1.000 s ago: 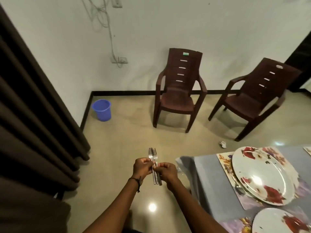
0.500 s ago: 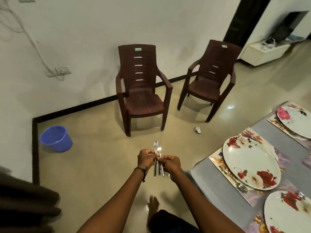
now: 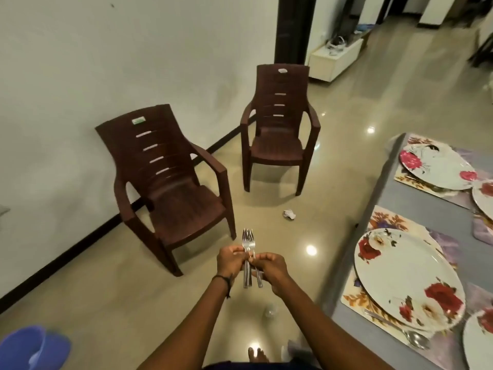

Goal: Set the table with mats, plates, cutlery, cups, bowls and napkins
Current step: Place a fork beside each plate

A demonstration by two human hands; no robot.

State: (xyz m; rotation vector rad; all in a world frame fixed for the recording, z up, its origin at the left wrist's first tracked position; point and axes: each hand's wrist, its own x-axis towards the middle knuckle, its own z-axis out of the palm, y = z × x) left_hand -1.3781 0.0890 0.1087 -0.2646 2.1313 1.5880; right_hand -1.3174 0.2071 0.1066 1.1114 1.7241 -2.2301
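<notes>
Left hand [image 3: 231, 263] and right hand [image 3: 272, 267] pinch upright forks [image 3: 248, 243] (tines up) beside the table [image 3: 394, 198].

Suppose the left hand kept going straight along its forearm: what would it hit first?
The left hand holds the forks, and the right hand grips them opposite, so it would meet that first. Beyond lies open floor, then perhaps the farther chair; depth is unclear.

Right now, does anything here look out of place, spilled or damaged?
A crumpled white scrap lies on the floor between the near chair and the table: litter beside a table being set. A smaller pale bit lies nearer the camera, too blurred to name. Nothing looks spilled or broken.
</notes>
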